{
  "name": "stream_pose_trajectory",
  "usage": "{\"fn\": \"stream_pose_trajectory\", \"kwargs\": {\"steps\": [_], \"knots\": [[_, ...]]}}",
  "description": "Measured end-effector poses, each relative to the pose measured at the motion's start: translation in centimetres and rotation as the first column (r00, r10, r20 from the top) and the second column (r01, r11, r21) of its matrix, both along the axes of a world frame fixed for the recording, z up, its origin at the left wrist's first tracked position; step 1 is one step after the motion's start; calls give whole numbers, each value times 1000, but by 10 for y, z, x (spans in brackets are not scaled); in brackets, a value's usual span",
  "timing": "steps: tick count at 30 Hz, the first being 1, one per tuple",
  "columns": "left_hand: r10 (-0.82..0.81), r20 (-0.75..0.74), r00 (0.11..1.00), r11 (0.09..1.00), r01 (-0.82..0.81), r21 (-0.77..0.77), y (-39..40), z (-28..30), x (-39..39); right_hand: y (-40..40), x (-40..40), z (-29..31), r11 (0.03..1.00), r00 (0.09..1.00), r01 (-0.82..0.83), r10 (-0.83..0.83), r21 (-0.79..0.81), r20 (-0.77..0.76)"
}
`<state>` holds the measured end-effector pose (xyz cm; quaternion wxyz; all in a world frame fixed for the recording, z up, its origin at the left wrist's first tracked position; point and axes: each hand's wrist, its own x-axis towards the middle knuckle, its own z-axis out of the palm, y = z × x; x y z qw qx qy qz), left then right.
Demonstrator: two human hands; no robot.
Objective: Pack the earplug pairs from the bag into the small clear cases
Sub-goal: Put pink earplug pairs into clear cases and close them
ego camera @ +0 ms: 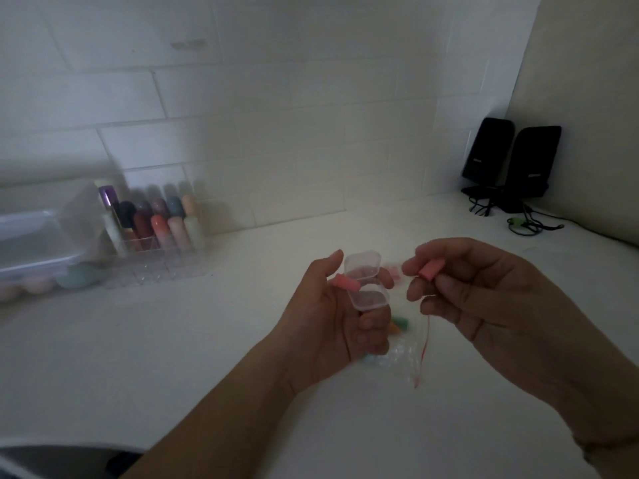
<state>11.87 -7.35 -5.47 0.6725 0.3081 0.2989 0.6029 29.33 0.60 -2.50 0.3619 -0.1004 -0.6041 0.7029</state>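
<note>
Left hand: the left hand is raised above the bench, fingers curled round a small clear plastic hinged case that stands open, lid up.
Pink plug at the left hand: a salmon-pink foam earplug lies against the case's near-left edge, between the thumb and the case, partly outside it.
Right hand: the right hand is raised just beside the left, pinching a second salmon-pink foam earplug between thumb and forefinger, its other fingers curled in.
Gap between the hands: the two hands are near each other but apart; the pinched plug is just right of the open case, not touching it.
Bag: a clear plastic zip bag with a thin red strip lies on the bench under and between the hands; a green earplug and an orange one show inside it, blurred.
More pink pieces: small pink shapes lie on the bench beyond the case, too blurred to tell apart.
Bench: the white bench meets a white tiled wall.
Far left: a clear acrylic organiser of coloured tubes stands against the wall, beside a clear lidded plastic box.
Far right: two black desktop speakers stand in the corner, with black cables trailing on the bench.
</note>
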Motion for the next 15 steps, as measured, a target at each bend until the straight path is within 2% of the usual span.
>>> {"fn": "stream_pose_trajectory", "kwargs": {"steps": [4,6,7,9,11,13,15], "knots": [[-28,7,1000,999,28,16,1,-3,0,-5,-4,0,998,997,61,-63,30,41],[-29,8,1000,999,29,25,1,-3,1,-10,-7,-2,966,973,176,-201,190,116],[-28,5,1000,999,28,29,2,-3,2,-13,-9,-5,907,939,255,-315,335,136],[-27,9,1000,999,26,27,3,-3,4,-18,-14,-11,677,844,361,-530,641,84],[-29,10,1000,999,29,37,3,-3,6,-22,-17,-13,460,786,366,-618,809,-5],[-35,2,999,998,34,59,4,-3,6,-23,-19,-13,382,779,339,-626,860,-29],[-31,-13,999,997,32,70,4,-3,7,-23,-19,-13,367,791,311,-611,877,-24]]}}
